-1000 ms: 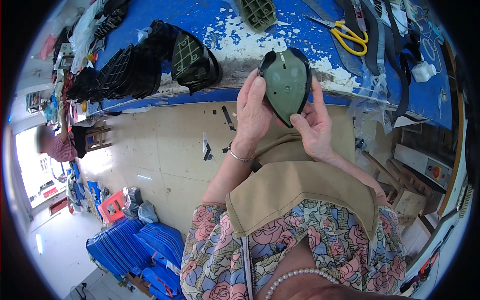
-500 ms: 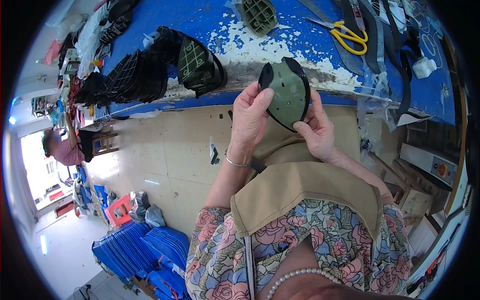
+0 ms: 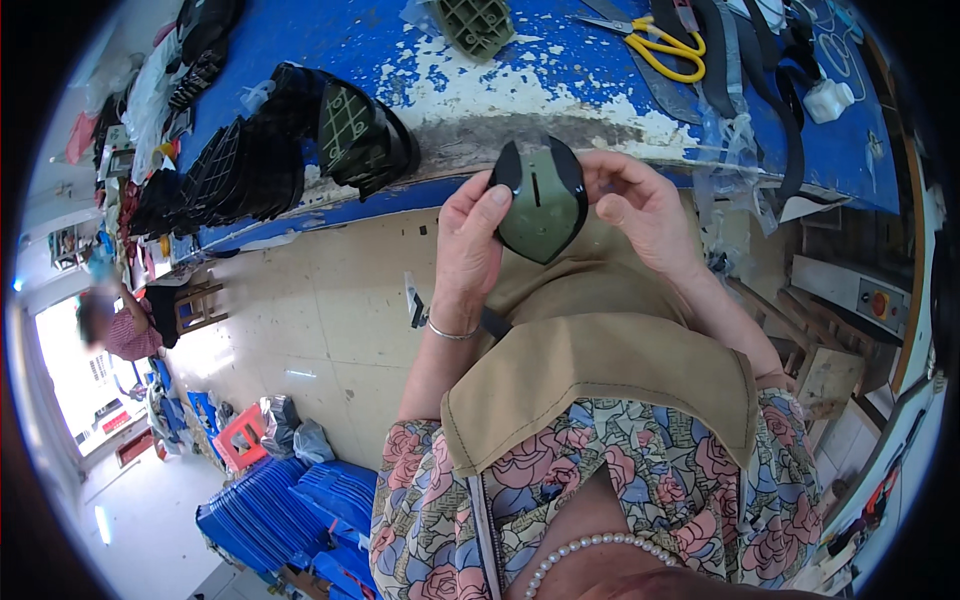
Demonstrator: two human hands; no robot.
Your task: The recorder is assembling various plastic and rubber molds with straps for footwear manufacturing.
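A green curved shell with black side edges and a dark slot down its middle point(image 3: 541, 215) is held up in front of the table edge, its pointed end toward me. My left hand point(image 3: 470, 235) grips its left edge, thumb on the front face and fingers behind. On the other side my right hand point(image 3: 645, 210) has its fingers bent at the shell's upper right edge, the tips partly hidden behind it. The right thumb stands off the shell, apart from the fingers.
On the blue, paint-chipped table point(image 3: 560, 40) lie a stack of black and green shells point(image 3: 350, 140), another green ribbed shell point(image 3: 475, 28), yellow-handled scissors point(image 3: 668, 50) and dark straps point(image 3: 775, 110). Stacked blue pieces point(image 3: 260, 515) stand lower left. Another person point(image 3: 130, 330) sits far left.
The shell has turned more upright, its slot now facing me. My right hand has moved from its lower tip to the upper right edge, thumb off. The view has shifted slightly.
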